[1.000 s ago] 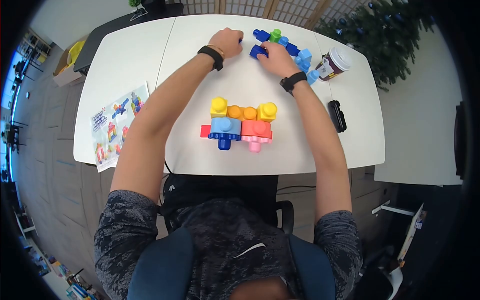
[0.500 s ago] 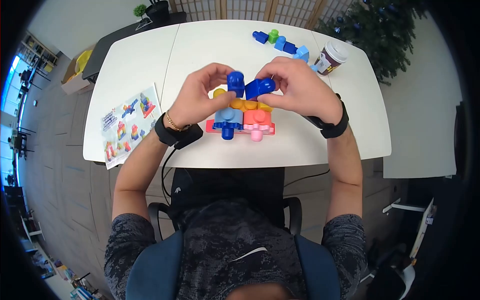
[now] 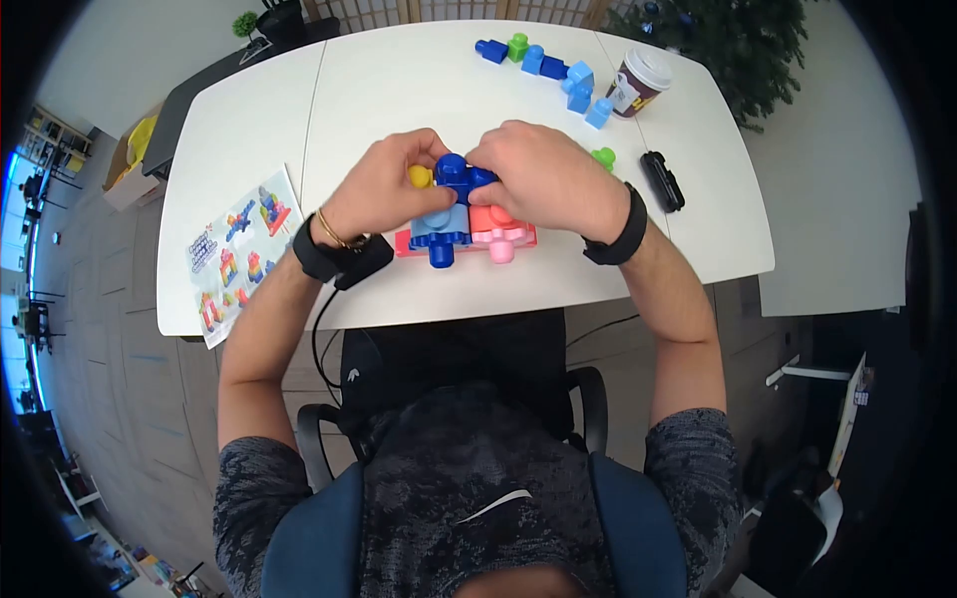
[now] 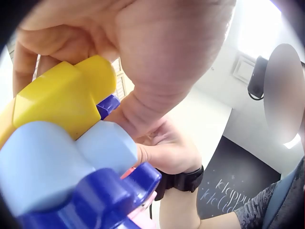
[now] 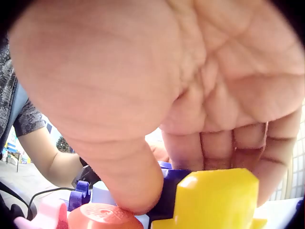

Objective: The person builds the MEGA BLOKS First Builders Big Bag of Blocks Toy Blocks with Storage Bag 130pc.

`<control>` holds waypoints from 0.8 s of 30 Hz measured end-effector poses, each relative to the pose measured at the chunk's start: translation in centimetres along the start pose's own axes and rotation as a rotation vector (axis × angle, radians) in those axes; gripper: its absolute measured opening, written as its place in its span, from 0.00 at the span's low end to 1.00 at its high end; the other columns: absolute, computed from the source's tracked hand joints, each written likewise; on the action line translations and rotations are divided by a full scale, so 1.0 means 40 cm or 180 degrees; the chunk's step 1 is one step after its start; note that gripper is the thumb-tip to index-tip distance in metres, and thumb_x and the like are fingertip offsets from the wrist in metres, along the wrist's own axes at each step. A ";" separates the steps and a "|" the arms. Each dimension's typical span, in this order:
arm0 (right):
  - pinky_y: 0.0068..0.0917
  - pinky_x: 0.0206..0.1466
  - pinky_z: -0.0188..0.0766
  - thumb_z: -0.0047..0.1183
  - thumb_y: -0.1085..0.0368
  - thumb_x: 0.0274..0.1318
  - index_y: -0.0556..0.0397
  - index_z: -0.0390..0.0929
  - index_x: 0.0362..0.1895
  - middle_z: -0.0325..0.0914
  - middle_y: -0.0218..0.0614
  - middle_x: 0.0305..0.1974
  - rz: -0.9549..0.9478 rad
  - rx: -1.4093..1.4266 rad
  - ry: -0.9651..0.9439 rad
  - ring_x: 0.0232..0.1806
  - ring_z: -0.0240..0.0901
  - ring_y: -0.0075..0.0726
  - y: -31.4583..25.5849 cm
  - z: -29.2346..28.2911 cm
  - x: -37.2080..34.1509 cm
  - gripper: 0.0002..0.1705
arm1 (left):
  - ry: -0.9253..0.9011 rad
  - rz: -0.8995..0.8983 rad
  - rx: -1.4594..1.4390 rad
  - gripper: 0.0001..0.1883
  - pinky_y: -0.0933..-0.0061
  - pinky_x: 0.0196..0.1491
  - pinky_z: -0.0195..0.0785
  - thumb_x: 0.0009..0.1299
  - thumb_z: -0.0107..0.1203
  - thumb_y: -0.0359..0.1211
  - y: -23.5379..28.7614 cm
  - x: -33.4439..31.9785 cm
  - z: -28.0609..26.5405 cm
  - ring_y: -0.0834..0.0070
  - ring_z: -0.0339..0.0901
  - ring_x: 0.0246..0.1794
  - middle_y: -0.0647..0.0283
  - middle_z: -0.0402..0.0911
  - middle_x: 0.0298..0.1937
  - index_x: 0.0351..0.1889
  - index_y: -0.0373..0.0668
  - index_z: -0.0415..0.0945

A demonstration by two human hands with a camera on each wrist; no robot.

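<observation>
My left hand (image 3: 384, 187) pinches a dark blue block (image 3: 452, 169) between thumb and fingers. Against it, my right hand (image 3: 553, 184) grips a second dark blue block (image 3: 480, 181). Both sit over the back of a block build, hiding its orange blocks; whether they are joined cannot be told. The build has a light blue block (image 3: 429, 223) with a dark blue gear, a red block (image 3: 488, 217) with a pink gear (image 3: 501, 240), and a yellow block (image 3: 420, 176). In the right wrist view, my thumb lies between the red block (image 5: 102, 217) and another yellow block (image 5: 217, 198).
Loose blue blocks (image 3: 578, 98) and a green one (image 3: 517, 46) lie at the back, beside a lidded cup (image 3: 636, 88). Another green block (image 3: 604, 157) is behind my right hand, near a black case (image 3: 662, 181). A picture sheet (image 3: 239, 249) lies at left.
Both hands have come back from the table's far side, each with a dark blue block. The two blocks, apart half a second ago, are now close together over the build.
</observation>
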State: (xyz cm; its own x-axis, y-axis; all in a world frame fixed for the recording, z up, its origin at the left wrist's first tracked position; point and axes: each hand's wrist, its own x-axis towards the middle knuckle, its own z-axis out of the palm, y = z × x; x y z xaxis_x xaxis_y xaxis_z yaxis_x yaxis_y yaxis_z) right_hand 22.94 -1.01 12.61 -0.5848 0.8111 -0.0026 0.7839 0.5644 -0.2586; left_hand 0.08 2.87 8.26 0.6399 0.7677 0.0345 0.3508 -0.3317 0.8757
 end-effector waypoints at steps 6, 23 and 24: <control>0.39 0.48 0.80 0.67 0.55 0.63 0.59 0.87 0.53 0.87 0.47 0.41 -0.0214 0.0751 0.0096 0.44 0.84 0.49 0.059 -0.011 -0.014 0.22 | -0.1373 0.0194 -0.0200 0.42 0.61 0.76 0.64 0.71 0.71 0.50 -0.051 0.058 -0.104 0.64 0.71 0.75 0.51 0.75 0.72 0.77 0.37 0.67; 0.56 0.72 0.70 0.66 0.67 0.49 0.54 0.88 0.46 0.88 0.53 0.48 0.1759 -0.1263 -0.0174 0.54 0.85 0.59 0.630 0.054 0.283 0.17 | 0.0867 -0.0259 0.1936 0.32 0.51 0.63 0.75 0.76 0.56 0.54 -0.310 0.721 0.002 0.47 0.84 0.57 0.46 0.88 0.54 0.72 0.46 0.74; 0.54 0.72 0.71 0.68 0.66 0.49 0.54 0.88 0.46 0.88 0.53 0.48 0.1675 -0.1107 -0.0304 0.54 0.85 0.59 0.623 0.057 0.286 0.17 | 0.0874 -0.0307 0.1911 0.32 0.51 0.63 0.75 0.76 0.56 0.54 -0.332 0.743 0.006 0.47 0.84 0.57 0.46 0.88 0.54 0.72 0.46 0.74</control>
State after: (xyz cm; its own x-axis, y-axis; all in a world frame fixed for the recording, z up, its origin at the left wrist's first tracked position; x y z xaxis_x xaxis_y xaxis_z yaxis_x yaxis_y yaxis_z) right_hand 35.33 22.00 3.91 -0.1064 0.9852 -0.1341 0.9838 0.1238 0.1293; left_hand 14.62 29.97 -2.48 0.4171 0.8946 0.1604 0.7683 -0.4413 0.4636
